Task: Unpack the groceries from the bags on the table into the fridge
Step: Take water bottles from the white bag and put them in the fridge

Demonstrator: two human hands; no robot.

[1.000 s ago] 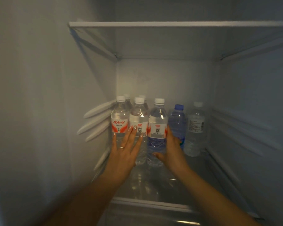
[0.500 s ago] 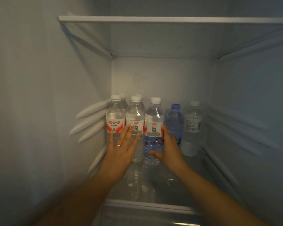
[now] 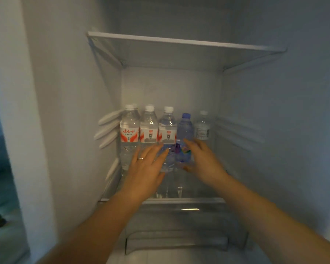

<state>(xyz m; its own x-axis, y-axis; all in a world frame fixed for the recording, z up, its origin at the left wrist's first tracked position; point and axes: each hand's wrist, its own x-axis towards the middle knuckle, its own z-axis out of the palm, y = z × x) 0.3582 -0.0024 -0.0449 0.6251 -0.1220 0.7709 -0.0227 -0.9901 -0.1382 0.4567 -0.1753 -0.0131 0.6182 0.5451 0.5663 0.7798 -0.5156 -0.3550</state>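
Fridge interior, white plastic walls (image 3: 74, 111), glass shelf w/ white front rail (image 3: 183, 201) carrying the bottles; a second glass shelf (image 3: 179, 41) above.

Left to right along the back of the lower shelf: clear plastic water bottle w/ white cap & red-white label (image 3: 129, 130) at the left wall, another clear white-capped bottle w/ red-white label (image 3: 149, 130) touching it, a third of the same kind (image 3: 167, 130), then a bluish bottle w/ blue cap (image 3: 184, 134), then a clear bottle w/ white label (image 3: 202, 126) near the right wall. More caps show behind the first two.

Left hand (image 3: 147, 168), ring on one finger, fingers straight & spread, holding nothing; looks to be at or just in front of the 2nd/3rd bottles, contact unclear (blur). Right hand (image 3: 204, 164) fingers extended beside the blue-capped bottle's lower part, not wrapped round it; touching or not, can't tell.

Step, prob.: tidying the bottle row on the shelf. Next likely calls for hands out empty & back to the bags, which are out of view.
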